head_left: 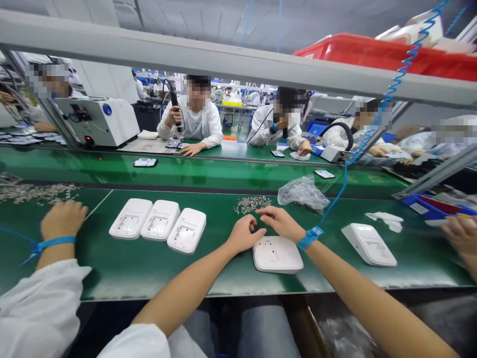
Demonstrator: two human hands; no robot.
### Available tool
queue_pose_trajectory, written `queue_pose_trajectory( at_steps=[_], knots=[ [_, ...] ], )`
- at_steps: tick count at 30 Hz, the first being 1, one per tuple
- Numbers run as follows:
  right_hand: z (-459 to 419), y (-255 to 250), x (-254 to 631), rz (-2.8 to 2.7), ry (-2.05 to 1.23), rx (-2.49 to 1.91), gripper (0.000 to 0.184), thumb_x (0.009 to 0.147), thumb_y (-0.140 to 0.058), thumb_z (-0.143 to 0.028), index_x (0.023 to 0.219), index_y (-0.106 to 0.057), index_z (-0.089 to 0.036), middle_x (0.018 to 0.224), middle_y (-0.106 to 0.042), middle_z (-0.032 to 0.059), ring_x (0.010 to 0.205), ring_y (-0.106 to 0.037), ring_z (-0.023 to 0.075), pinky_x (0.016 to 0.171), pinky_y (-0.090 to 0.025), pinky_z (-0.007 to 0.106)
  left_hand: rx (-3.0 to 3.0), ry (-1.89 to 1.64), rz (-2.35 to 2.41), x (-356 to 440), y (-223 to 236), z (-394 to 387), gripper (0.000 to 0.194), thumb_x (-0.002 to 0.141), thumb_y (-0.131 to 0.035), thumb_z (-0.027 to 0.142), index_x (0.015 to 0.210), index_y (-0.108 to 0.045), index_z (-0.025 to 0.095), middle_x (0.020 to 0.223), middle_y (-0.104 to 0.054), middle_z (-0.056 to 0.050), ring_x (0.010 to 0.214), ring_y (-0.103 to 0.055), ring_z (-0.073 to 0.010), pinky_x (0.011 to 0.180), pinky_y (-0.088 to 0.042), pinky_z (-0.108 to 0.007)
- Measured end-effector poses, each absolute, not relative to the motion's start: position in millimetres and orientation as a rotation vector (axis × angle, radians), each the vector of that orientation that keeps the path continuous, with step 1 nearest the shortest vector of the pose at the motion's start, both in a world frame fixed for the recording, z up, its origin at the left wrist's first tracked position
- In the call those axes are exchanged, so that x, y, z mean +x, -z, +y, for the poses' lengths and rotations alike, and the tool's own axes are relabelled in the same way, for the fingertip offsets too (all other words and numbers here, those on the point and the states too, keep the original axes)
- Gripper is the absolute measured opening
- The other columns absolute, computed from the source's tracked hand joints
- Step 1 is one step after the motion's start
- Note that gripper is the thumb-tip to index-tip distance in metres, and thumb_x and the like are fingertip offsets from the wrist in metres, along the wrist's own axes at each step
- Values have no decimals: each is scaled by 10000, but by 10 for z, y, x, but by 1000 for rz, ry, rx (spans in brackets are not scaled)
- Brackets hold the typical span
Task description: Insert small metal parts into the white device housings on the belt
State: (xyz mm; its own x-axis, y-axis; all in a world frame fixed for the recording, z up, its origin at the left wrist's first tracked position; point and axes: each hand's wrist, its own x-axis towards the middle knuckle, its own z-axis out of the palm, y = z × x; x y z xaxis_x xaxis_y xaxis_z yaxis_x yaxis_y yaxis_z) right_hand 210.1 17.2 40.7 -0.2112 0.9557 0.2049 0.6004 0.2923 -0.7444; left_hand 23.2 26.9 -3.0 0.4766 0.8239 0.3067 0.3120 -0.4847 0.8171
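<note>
White housing (pixel 279 261), flat on the green bench (pixel 223 284) near its front edge, just ahead of the wearer's knees. I take it as clock centre, 12 pointing away from the wearer.

Left hand (pixel 244 234): at the housing's 10 o'clock corner, fingers curled, thumb stretched out over the rim. From where I stand I cannot tell whether it grips anything.

Right hand (pixel 281 223): behind the housing at 12, fingers bent and tips pointing to 10, beside the near edge of a heap of small metallic pieces (pixel 252 204). Whether a piece is pinched, I cannot tell. Blue strap (pixel 310 237) at that wrist.

Another white housing (pixel 372 245), turned askew, well apart at 3. Three more housings (pixel 160 220) in a close row between 9 and 10. A neighbour's hand (pixel 64 221) beyond them, same bearing; another neighbour's hand (pixel 462 236), blurred, out at 3.

Heap at 11; crumpled clear bag (pixel 302 195) at 1.

Farther: green strip (pixel 208 175) across the bench; pale boxy machine (pixel 104 122) at 10; a seated co-worker (pixel 199 122) at 11, holding an upright dark tool (pixel 174 97). Red bin (pixel 387 54) high at 1.
</note>
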Motion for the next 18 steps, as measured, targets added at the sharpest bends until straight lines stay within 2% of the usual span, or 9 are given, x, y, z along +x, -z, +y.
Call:
queue_pose_trajectory(
  at_steps=[3,6,10,14,18],
  knots=[
    [7,-440,1957,-1727,-826,-1410,278,821,-651,-457,854,-704,-186,824,-701,63,770,-635,207,699,-513,333,2121,-1087,795,249,82,273,191,905,-595,352,831,-569,178,794,-552,-4,752,-499,-142,707,-400,-272],
    [-110,-472,1881,-1567,-913,-1426,335,769,-705,-514,742,-638,-187,721,-662,40,699,-614,191,660,-511,324,2186,-1098,701,244,106,274,233,977,-509,324,829,-610,175,799,-580,-22,775,-528,-149,736,-415,-276],
    [-204,-530,1894,-1651,-841,-1498,332,779,-670,-515,733,-670,-186,723,-680,50,702,-614,200,658,-484,327,2255,-1090,674,241,125,261,235,994,-481,287,854,-634,176,805,-602,-20,761,-546,-139,720,-409,-270],
    [-275,-587,1875,-1745,-630,-1622,276,803,-621,-455,746,-723,-205,756,-721,48,717,-636,214,663,-450,334,2428,-1095,764,249,157,230,230,952,-561,346,807,-590,170,772,-598,-11,718,-534,-137,663,-356,-290],
    [-297,-643,1882,-1851,-635,-1619,259,846,-590,-405,765,-749,-218,777,-744,40,737,-661,218,680,-458,333,2567,-1087,821,239,163,227,259,965,-529,335,770,-577,171,758,-607,-15,710,-539,-137,650,-322,-309]
  ],
)
